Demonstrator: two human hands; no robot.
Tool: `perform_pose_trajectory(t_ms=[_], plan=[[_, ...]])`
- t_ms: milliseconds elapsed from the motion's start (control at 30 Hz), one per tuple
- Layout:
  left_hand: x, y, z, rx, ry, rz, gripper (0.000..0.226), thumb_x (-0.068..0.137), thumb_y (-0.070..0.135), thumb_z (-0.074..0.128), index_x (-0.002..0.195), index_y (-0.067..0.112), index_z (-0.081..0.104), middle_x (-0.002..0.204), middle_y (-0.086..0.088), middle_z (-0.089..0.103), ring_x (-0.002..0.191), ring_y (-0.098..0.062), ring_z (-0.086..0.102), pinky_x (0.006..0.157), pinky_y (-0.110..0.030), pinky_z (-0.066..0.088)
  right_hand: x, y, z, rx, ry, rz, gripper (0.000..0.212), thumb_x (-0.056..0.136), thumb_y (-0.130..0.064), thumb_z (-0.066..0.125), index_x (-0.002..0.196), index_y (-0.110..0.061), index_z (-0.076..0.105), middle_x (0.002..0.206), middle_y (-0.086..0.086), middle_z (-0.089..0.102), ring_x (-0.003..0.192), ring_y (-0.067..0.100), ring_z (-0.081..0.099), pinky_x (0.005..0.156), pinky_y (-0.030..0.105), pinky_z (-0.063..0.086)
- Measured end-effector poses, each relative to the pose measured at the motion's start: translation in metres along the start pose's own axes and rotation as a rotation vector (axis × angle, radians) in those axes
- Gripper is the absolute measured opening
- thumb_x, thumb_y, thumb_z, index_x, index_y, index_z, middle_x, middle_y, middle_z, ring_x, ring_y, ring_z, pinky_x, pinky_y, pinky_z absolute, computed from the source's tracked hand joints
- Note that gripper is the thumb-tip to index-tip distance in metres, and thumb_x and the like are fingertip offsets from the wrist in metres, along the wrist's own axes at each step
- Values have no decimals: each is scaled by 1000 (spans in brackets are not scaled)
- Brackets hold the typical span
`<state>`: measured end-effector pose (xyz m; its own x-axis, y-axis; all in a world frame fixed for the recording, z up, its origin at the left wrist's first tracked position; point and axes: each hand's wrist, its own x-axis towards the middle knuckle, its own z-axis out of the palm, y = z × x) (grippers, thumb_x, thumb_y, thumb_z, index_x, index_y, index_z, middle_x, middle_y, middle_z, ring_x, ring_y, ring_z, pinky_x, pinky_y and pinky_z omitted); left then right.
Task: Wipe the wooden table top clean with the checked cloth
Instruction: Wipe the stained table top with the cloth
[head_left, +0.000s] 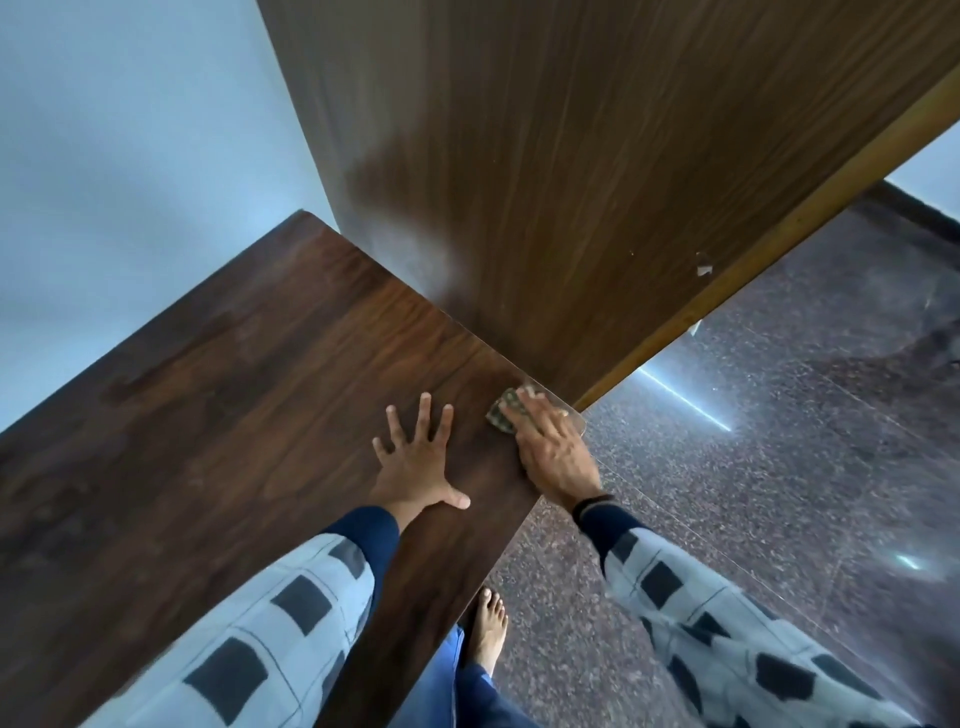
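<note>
1. Dark wooden table top (218, 395) against a pale wall (130, 130); a tall wood panel (571, 156) stands at the table's far corner, speckled stone floor (779, 415) beside the table
2. My left hand (415, 462) lies flat on the table, fingers spread, holding nothing
3. My right hand (553, 447) presses the checked cloth (503, 415) down at the table's far corner, next to the panel; the cloth shows past my fingertips, rest hidden under my palm

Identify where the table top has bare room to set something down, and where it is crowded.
Bare wood runs from the left hand out to the wall and back to the table top's far rounded corner. Crowded: the near right corner beside the wooden panel, where the right hand presses the checked cloth.
</note>
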<state>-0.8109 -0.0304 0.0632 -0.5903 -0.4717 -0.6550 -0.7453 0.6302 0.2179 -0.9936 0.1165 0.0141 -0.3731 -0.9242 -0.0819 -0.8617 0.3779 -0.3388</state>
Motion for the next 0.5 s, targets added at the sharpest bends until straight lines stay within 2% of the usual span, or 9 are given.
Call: perform_pose_trajectory(t_ms=[67,133,167,233,300,333,400,467,500], plan=[[-3,2,0,19,-2,-1,143,63,68,80,156,28,-21,160,-3,-36,143,-53,-25,112,-73,8,-3,-2,-1,58,86,234,51,108,-25,31,159,-31,25,168,1,16,156,25,13,126,47,13],[-2,2,2,14,-2,2,142,64,67,80,157,28,-20,159,-3,-38,143,-53,-26,112,-74,8,-10,-34,13,96,162,430,54,107,-21,33,159,-29,25,169,2,13,156,25,8,126,47,10],[-2,2,1,6,-4,2,141,65,66,81,157,28,-20,159,-3,-38,143,-53,-26,112,-74,8,-16,-51,20,102,170,423,56,105,-19,37,159,-28,26,168,3,15,156,26,8,126,49,10],[-1,2,-3,-2,-14,-8,141,65,65,81,157,28,-20,158,-3,-39,142,-53,-27,112,-74,8,-25,-61,28,82,129,233,56,104,-19,41,158,-28,30,167,3,21,155,27,14,125,48,12],[1,2,-6,12,-12,-14,142,65,66,81,157,28,-20,158,-3,-39,143,-54,-26,112,-74,9,-18,-42,20,25,84,58,52,106,-23,38,158,-29,31,167,2,23,154,27,18,124,46,13],[2,3,-6,16,-8,-12,142,64,66,81,157,28,-20,159,-3,-38,143,-54,-25,112,-74,9,-11,-29,15,10,82,52,51,107,-23,35,158,-28,31,167,3,23,154,27,19,125,47,14],[1,4,-4,21,-16,-11,142,64,67,80,156,28,-21,159,-3,-38,143,-54,-25,112,-74,9,-1,-15,9,45,113,212,52,108,-24,31,159,-29,27,168,2,20,155,25,15,125,50,18],[-1,4,-1,28,-23,-10,142,64,67,80,156,28,-21,158,-2,-39,143,-53,-26,112,-73,8,-3,-31,14,112,174,437,53,107,-24,31,160,-30,24,169,1,14,156,23,8,126,50,15],[-1,3,0,22,-26,-9,143,64,67,81,156,28,-21,158,-2,-39,142,-53,-27,112,-74,8,-8,-46,20,125,203,493,55,106,-23,33,160,-28,24,169,3,13,156,24,7,126,50,13]])
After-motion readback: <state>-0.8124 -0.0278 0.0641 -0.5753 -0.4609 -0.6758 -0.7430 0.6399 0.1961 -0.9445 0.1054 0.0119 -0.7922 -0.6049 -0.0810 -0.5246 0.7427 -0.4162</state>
